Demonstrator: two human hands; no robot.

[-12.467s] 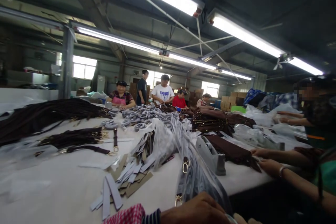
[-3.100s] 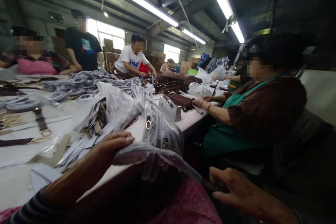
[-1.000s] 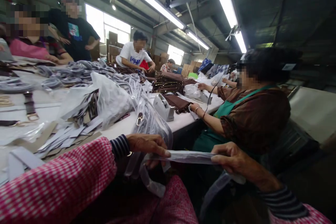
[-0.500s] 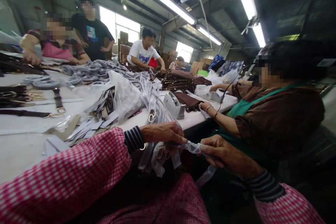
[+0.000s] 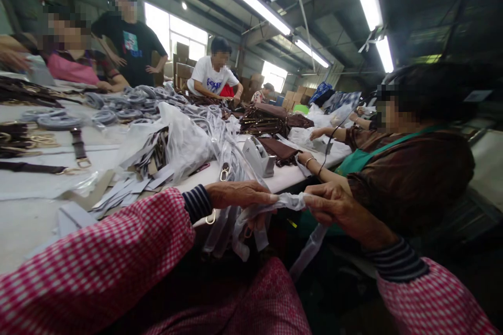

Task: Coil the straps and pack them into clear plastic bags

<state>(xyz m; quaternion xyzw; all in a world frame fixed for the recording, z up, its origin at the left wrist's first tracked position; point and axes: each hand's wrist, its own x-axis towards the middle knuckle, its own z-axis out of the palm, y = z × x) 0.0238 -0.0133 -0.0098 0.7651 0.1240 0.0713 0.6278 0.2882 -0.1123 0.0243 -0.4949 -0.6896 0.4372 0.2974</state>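
The left hand point(image 5: 239, 196) and the right hand point(image 5: 334, 207) are both pinching one clear plastic bag point(image 5: 288, 201) and holding it stretched between them, just off the edge of the white worktop point(image 5: 35, 220). A strap with a gold clip point(image 5: 211, 216) is hanging under the left hand — it looks like the wrapping step. Next, I think, both hands need a steady, gentle pull. A tape holder point(image 5: 259, 157) is sitting near.

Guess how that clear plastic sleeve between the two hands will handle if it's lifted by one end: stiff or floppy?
Probably floppy: the clear plastic sleeve bunches between the left hand and right hand, and its loose end hangs limp below. Likely light, as thin film you can see through. Possibly slippery, since its surface looks glossy under the lights; both hands pinch it.
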